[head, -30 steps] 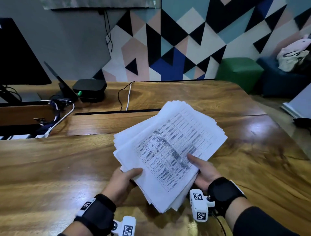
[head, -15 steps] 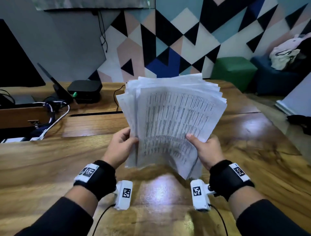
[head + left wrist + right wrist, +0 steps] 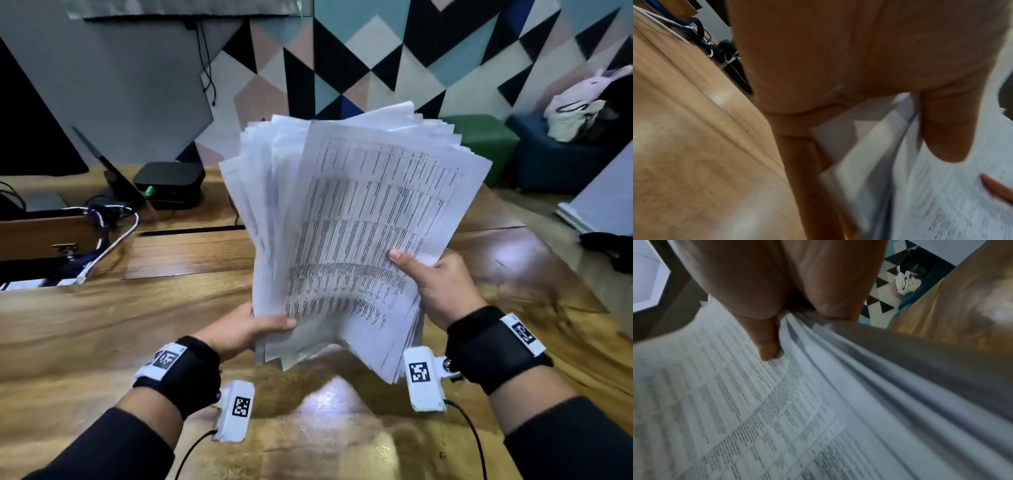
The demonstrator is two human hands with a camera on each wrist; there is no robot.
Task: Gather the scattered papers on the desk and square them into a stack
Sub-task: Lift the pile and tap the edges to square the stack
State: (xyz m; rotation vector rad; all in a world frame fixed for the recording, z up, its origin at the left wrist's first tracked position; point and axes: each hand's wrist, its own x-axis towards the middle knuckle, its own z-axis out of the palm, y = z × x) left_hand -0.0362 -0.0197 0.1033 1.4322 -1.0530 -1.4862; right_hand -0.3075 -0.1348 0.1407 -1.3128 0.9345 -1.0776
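While both the left hand [image 3: 239,330] and right hand [image 3: 435,284] grip them, the printed papers [image 3: 346,222] fan unevenly.

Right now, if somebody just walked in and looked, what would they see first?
First, the big bundle of papers held upright above the wooden desk, its top edges fanned out and not yet even. The left hand holds its bottom corner and the right hand grips its right edge, thumb on the printed front page. Behind is a wall of bright triangles.
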